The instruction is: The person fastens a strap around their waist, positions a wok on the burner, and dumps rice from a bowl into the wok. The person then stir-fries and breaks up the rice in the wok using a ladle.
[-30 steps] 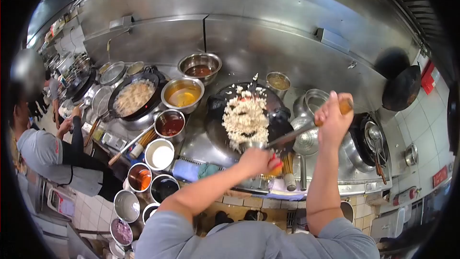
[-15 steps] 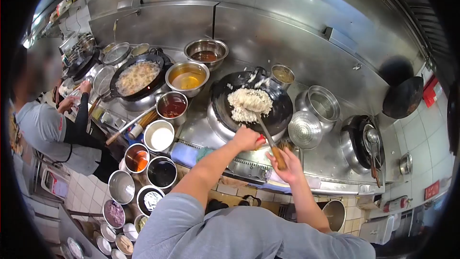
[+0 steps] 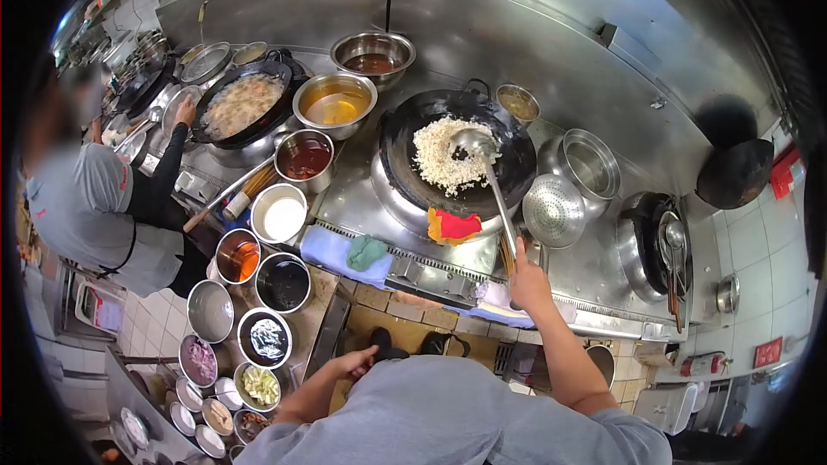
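My right hand (image 3: 530, 282) is closed round the wooden handle of a metal ladle (image 3: 476, 142). The ladle's bowl rests in the fried rice (image 3: 439, 155), which lies spread in a large black wok (image 3: 508, 185) on the burner. A red and yellow cloth (image 3: 457, 226) is draped over the wok's near rim. My left hand (image 3: 355, 363) is down near my body, off the wok, with its fingers loosely apart and nothing visible in them.
Right of the wok are a perforated strainer (image 3: 554, 209) and a metal pot (image 3: 588, 164). Bowls of oil (image 3: 336, 106) and red sauce (image 3: 303, 159) stand left. A co-worker (image 3: 103, 207) is beside another wok (image 3: 245, 108) of bubbling food. Seasoning pots (image 3: 282, 282) crowd the left counter.
My left hand has let go of the wok's rim and drawn back, leaving the cloth there. The tossed rice has settled flat, and the ladle's bowl now sits on it.
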`<state>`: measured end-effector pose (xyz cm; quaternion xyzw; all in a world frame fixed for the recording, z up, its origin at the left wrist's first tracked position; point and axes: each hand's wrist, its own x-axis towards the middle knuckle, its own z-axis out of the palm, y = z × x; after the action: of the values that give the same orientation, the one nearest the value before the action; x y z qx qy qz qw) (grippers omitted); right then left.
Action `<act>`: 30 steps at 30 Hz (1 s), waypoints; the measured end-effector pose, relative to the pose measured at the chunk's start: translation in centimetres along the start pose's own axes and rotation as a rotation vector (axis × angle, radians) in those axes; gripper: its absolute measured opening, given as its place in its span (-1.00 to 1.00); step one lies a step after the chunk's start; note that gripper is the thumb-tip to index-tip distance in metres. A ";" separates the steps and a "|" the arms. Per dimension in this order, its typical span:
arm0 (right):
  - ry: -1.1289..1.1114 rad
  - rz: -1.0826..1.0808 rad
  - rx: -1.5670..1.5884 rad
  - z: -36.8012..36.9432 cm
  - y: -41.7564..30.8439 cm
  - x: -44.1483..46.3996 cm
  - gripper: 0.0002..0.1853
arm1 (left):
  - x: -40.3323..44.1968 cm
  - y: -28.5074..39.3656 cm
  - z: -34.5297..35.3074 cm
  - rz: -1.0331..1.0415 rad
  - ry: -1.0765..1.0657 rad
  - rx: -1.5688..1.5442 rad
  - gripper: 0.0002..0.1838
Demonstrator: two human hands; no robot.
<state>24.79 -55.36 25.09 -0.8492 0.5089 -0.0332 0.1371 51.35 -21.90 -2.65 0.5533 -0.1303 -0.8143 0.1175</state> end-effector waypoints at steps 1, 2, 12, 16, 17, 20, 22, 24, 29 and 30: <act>-0.132 0.085 -0.085 0.3 0.1 0.0 -0.24 | 1.5 -2.3 -1.4 -0.055 -0.035 -0.200 -0.25; -0.203 0.124 -0.127 0.2 0.4 1.3 -0.25 | 1.9 -2.3 -1.2 -0.063 -0.040 -0.201 -0.25; -0.492 0.434 2.104 -2.8 1.5 -0.8 -0.69 | -10.5 29.2 8.6 1.381 1.254 0.779 -0.75; -0.444 0.445 1.902 3.2 1.5 6.7 -0.72 | -9.3 36.5 8.6 1.503 1.239 0.898 -0.72; -0.270 0.367 1.504 1.0 -1.5 7.8 -0.69 | -7.6 37.5 7.4 1.333 1.168 1.052 -0.69; -0.017 0.111 0.704 -0.4 -2.3 10.5 -0.62 | -6.9 37.8 7.2 1.133 1.071 1.209 -0.66; -0.166 0.209 1.167 -1.9 -2.3 9.2 -0.59 | -7.0 38.1 6.8 1.085 1.033 1.233 -0.64; -0.526 0.272 1.964 -0.6 0.0 9.6 -0.58 | -6.8 38.5 6.3 1.066 1.011 1.150 -0.61; -0.251 0.330 1.351 0.6 -3.8 11.4 -0.60 | -7.7 39.0 4.5 1.023 0.710 0.989 -0.47; -0.161 0.251 1.140 0.0 -4.5 10.3 -0.61 | -7.8 38.9 4.6 1.020 0.710 0.992 -0.47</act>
<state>33.61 -62.38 25.41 -0.5746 0.4954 -0.2202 0.6131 51.71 -55.43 19.04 0.6397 -0.6699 -0.2819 0.2502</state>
